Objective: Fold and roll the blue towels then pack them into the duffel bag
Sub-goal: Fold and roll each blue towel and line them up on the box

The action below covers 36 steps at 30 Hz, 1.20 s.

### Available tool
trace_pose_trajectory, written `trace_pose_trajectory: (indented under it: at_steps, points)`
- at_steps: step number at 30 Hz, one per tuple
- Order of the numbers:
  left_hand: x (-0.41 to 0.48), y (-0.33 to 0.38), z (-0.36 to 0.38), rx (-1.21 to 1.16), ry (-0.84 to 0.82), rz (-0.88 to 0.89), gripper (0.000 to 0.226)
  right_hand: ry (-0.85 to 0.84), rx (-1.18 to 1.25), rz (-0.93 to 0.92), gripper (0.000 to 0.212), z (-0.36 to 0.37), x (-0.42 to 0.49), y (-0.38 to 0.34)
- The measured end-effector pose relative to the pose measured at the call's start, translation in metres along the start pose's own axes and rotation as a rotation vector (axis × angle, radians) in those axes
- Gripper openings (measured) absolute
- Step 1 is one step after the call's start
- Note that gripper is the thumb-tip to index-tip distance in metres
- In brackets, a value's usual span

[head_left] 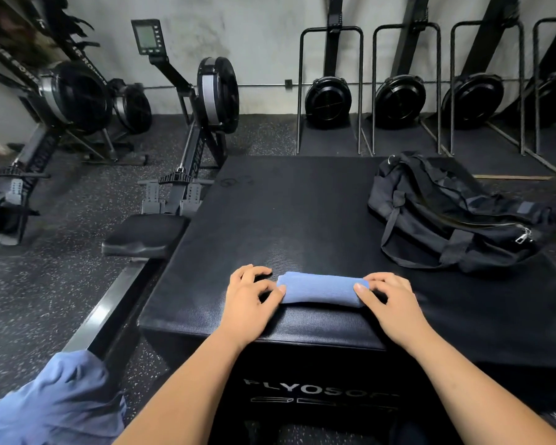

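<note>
Left hand (251,293) at lower centre of the frame, fingers curled, thumb laid on the near left end of the rolled blue towel (321,289). Right hand (386,297) mirrors it: thumb on the near side, curled fingers over the top of the right end, so both hands grip the roll. Towel is pale blue, a short tight cylinder lying crosswise, surface smooth with fine texture. It rests on the black padded box (286,213), close to the near edge. The roll's right end is hidden under the fingers, and its seam is not visible. Duffel bag (446,213), black and slumped, sits on the same box at right of centre, well apart from the towel. A zip line with a metal pull runs along its top; cannot tell if it is open. Loose blue cloth (55,403) at lower left is cut off by the frame edge; unclear what it is. White lettering on the box front is blurred and partly cut. Rowing machine (203,101) stands at upper left, its seat (145,232) just beside the box.
</note>
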<state>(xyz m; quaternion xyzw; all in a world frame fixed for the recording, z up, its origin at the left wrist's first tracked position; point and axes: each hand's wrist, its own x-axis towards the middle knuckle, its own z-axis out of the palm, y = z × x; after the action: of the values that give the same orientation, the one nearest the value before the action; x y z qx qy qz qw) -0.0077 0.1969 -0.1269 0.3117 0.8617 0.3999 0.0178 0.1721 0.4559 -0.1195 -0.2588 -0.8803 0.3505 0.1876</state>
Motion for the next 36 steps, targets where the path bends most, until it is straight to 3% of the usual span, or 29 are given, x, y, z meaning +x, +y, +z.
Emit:
trace_pose_trajectory:
  at_steps: [4, 7, 9, 12, 15, 22, 26, 29, 32, 34, 36]
  points:
    - [0.007, 0.012, -0.004, -0.011, 0.01, -0.101, 0.03, -0.005, 0.012, 0.035, 0.034, -0.001, 0.004, -0.006]
    - [0.017, 0.027, -0.007, 0.093, 0.039, -0.164, 0.026, 0.015, -0.032, 0.068, 0.019, -0.004, 0.01, -0.015]
    - [0.023, 0.038, -0.008, 0.181, 0.047, -0.198, 0.022, -0.002, -0.042, 0.043, 0.022, -0.008, 0.016, -0.022]
    - [0.028, 0.052, -0.011, 0.352, 0.094, -0.147, 0.021, -0.083, -0.062, -0.023, 0.017, -0.009, 0.022, -0.03]
    - [0.028, 0.067, -0.012, 0.434, 0.132, -0.114, 0.014, -0.095, -0.125, 0.047, 0.02, -0.008, 0.023, -0.04]
    - [0.007, 0.071, -0.008, 0.156, -0.02, -0.174, 0.016, -0.134, -0.052, 0.219, 0.015, 0.005, 0.015, -0.068]
    - [-0.001, 0.074, -0.011, -0.1, -0.179, -0.222, 0.043, -0.202, 0.019, 0.262, 0.015, 0.025, 0.007, -0.088]
    - [0.0, 0.07, -0.016, -0.138, -0.183, -0.218, 0.051, -0.238, 0.103, 0.301, 0.018, 0.043, 0.0, -0.104]
    - [0.001, 0.061, -0.026, -0.097, -0.191, -0.211, 0.053, -0.217, -0.037, 0.233, 0.018, 0.051, -0.007, -0.118]
    - [0.0, 0.055, -0.032, -0.117, -0.22, -0.214, 0.056, -0.158, -0.147, 0.152, 0.03, 0.052, -0.009, -0.12]
    - [-0.002, 0.051, -0.034, -0.141, -0.239, -0.205, 0.059, -0.134, -0.11, 0.035, 0.044, 0.051, -0.01, -0.116]
